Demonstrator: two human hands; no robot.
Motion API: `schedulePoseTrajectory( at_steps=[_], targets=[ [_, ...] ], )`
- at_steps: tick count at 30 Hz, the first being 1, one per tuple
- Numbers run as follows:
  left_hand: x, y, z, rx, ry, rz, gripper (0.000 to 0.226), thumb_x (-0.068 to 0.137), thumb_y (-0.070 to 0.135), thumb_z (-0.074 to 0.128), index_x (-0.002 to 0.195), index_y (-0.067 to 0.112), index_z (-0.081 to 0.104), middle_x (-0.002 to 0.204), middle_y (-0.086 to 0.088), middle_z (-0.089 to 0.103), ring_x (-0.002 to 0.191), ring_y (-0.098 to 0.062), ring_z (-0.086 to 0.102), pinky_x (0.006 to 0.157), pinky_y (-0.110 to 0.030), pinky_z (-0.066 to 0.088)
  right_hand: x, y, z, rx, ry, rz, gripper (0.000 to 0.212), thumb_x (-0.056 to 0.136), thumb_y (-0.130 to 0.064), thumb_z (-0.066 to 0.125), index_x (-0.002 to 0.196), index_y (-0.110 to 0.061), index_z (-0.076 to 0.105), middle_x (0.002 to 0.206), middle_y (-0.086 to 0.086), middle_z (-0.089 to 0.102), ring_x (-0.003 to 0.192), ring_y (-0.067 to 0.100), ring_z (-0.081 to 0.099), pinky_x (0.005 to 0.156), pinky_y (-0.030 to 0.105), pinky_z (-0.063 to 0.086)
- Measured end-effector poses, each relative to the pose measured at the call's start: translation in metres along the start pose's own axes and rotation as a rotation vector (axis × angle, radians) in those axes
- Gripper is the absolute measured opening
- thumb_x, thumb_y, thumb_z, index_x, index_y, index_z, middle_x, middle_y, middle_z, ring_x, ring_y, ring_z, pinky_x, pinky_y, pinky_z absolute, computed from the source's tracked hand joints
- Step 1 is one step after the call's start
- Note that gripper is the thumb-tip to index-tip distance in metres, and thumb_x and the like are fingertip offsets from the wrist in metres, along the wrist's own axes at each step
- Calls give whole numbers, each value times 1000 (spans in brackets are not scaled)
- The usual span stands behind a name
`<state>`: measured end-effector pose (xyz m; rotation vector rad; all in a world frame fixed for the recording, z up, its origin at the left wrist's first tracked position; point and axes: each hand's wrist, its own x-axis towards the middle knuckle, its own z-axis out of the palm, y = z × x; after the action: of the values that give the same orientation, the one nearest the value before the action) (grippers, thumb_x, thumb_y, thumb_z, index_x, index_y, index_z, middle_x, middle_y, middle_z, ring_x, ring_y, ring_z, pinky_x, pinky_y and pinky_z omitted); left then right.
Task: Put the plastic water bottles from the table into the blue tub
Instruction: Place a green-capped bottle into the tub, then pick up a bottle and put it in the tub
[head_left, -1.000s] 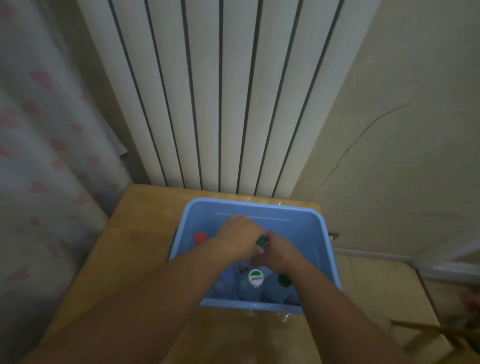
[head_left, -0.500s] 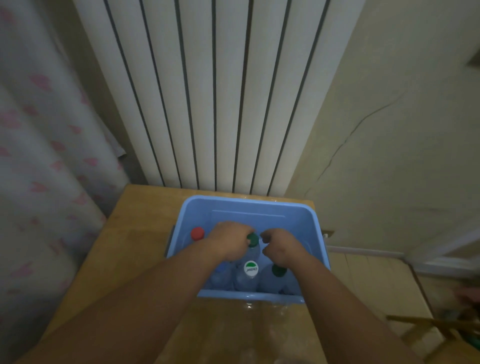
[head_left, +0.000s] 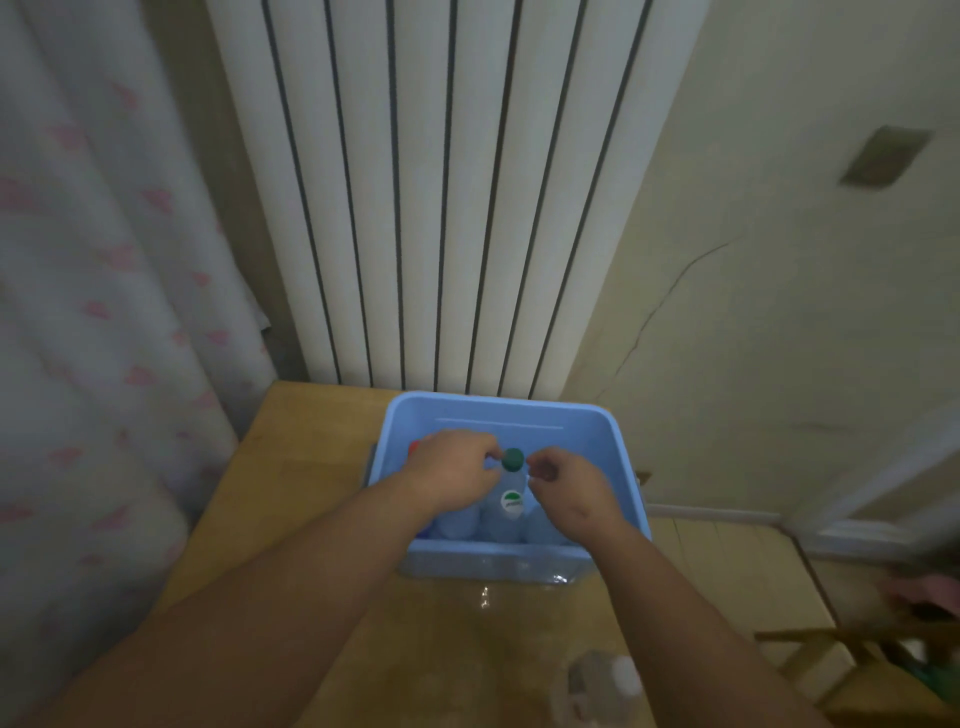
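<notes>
The blue tub (head_left: 498, 411) stands on the wooden table (head_left: 311, 467) against the radiator. Several clear plastic bottles stand upright inside it: one with a dark green cap (head_left: 513, 459), one with a white and green cap (head_left: 511, 503), and a red cap (head_left: 414, 448) peeks out behind my left wrist. My left hand (head_left: 457, 475) and right hand (head_left: 566, 486) hover over the tub on either side of the green cap, fingers loosely curled, holding nothing. Another clear bottle with a white cap (head_left: 597, 686) lies blurred on the table near the front right.
A white ribbed radiator (head_left: 441, 182) rises right behind the tub. A pink-patterned curtain (head_left: 104, 312) hangs on the left. The cracked wall (head_left: 753, 312) is on the right, with wooden chair parts (head_left: 831, 654) low at the right edge.
My hands, joined over the green-capped bottle a second ago, have drawn apart, and its cap stands uncovered between them. The view has tilted up slightly.
</notes>
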<state>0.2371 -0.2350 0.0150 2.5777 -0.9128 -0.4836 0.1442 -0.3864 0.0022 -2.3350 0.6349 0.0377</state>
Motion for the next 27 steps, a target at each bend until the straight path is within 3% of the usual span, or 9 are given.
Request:
schedulePoseTrajectory(
  at_steps=[4, 7, 12, 15, 17, 22, 27],
  targets=[
    [-34, -1, 1, 4, 6, 52, 37, 91, 37, 55, 127, 29, 60, 128, 6, 62, 117, -18, 56, 102, -41, 42, -44, -3, 2, -20, 49, 12, 28, 88, -16, 61, 116, -18, 63, 112, -4, 66, 106, 16, 61, 83, 20, 39],
    [-57, 1, 8, 27, -49, 102, 38, 91, 36, 56, 127, 27, 60, 128, 1, 62, 114, -21, 57, 97, -38, 47, -74, 6, 2, -7, 63, 31, 26, 86, -15, 63, 113, -15, 65, 108, 1, 66, 106, 21, 63, 93, 29, 47],
    [-89, 16, 30, 20, -104, 164, 34, 93, 35, 54, 125, 26, 61, 124, 0, 62, 109, -19, 57, 89, -30, 46, -122, 32, -8, -31, 91, 111, 28, 86, -15, 63, 114, -18, 65, 115, 1, 66, 109, 20, 61, 91, 26, 44],
    [-100, 32, 44, 26, -129, 182, 36, 93, 34, 54, 128, 26, 59, 129, -1, 60, 113, -20, 56, 94, -33, 47, -138, 52, -12, 7, 124, 156, 23, 84, -14, 64, 105, -22, 68, 112, 3, 69, 108, 22, 63, 94, 31, 48],
    [-102, 46, 53, 35, -146, 184, 38, 93, 35, 55, 129, 26, 58, 133, -1, 58, 117, -21, 54, 97, -36, 47, -145, 65, -18, 7, 121, 185, 27, 84, -14, 63, 110, -18, 68, 114, 5, 69, 109, 22, 62, 94, 31, 48],
    [-101, 87, 79, 60, -153, 194, 36, 91, 33, 57, 126, 26, 62, 132, -2, 60, 118, -23, 56, 98, -36, 47, -159, 92, -25, -64, -45, 219, 43, 81, -21, 69, 123, -19, 60, 123, 0, 62, 110, 18, 59, 87, 25, 45],
    [-100, 107, 101, 15, -194, 149, 36, 91, 33, 58, 126, 23, 62, 131, -1, 61, 118, -20, 56, 99, -34, 46, -162, 106, -16, -150, -152, 120, 44, 79, -23, 69, 122, -24, 59, 125, 0, 59, 109, 17, 58, 78, 22, 40]
  ],
)
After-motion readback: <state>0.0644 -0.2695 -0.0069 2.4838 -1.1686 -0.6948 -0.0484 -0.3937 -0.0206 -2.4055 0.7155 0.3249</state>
